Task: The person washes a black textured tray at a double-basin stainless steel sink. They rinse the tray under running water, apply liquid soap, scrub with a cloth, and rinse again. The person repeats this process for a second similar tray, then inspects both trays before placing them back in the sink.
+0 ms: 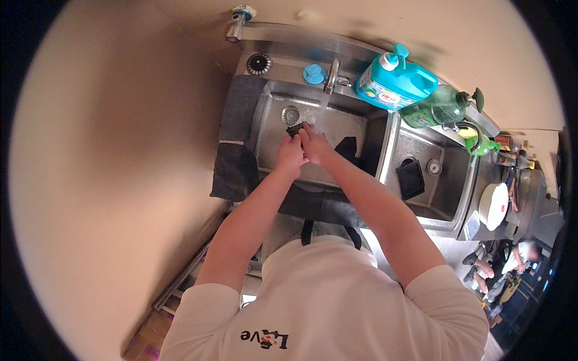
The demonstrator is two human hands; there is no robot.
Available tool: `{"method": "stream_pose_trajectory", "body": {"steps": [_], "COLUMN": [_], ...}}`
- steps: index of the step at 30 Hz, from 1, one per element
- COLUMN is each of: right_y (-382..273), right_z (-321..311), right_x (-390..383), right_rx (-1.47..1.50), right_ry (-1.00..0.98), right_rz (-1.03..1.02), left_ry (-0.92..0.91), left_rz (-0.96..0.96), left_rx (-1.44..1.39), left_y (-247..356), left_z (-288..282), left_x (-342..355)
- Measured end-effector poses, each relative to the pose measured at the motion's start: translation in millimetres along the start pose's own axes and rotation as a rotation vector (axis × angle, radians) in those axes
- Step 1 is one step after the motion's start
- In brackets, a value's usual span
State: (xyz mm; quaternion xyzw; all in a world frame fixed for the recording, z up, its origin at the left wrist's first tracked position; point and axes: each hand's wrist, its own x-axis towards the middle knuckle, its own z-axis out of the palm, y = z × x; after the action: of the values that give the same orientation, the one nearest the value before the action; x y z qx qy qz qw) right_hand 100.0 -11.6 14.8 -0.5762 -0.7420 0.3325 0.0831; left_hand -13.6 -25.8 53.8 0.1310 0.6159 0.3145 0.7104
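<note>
Both my hands are together over the left basin of a steel sink (355,120). A small dark piece (295,129) pokes out past my fingers; it may be cloth or a pad, but I cannot tell. My left hand (291,155) closes round its near side, and my right hand (315,146) lies over it with bent fingers. Water falls from the tap (332,77) just beyond my right hand. A round drain strainer (290,115) sits in the basin floor beyond the dark piece. To the right of my hands is a black patch, cloth or shadow.
Dark grey cloth (238,120) drapes the left rim and front edge. A turquoise pump jug (394,84) and a green bottle (439,105) stand behind. The right basin holds a black rectangular tray (411,179). A white oval lid (494,206) lies right; a person (521,259) is farther off.
</note>
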Motion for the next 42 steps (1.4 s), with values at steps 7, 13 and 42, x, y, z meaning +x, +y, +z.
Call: {"method": "stream_pose_trajectory", "body": {"steps": [7,13,42], "right_y": [-20,-16,-21], "right_z": [-51,-74,-58], "right_x": [-16,-36,-73], "right_rx": [0.212,0.165,0.25], "right_ry": [-0.167,-0.247,0.04], "right_rz": [-0.03,-0.026,0.248], "left_ry": [0.022,0.027,0.094], "left_rz": [0.106,0.094,-0.039], "left_rx": [-0.064,0.08,0.098], "left_y": [8,15,-57], "left_z": [-2,1,23], "left_x": [-1,-3,53]}}
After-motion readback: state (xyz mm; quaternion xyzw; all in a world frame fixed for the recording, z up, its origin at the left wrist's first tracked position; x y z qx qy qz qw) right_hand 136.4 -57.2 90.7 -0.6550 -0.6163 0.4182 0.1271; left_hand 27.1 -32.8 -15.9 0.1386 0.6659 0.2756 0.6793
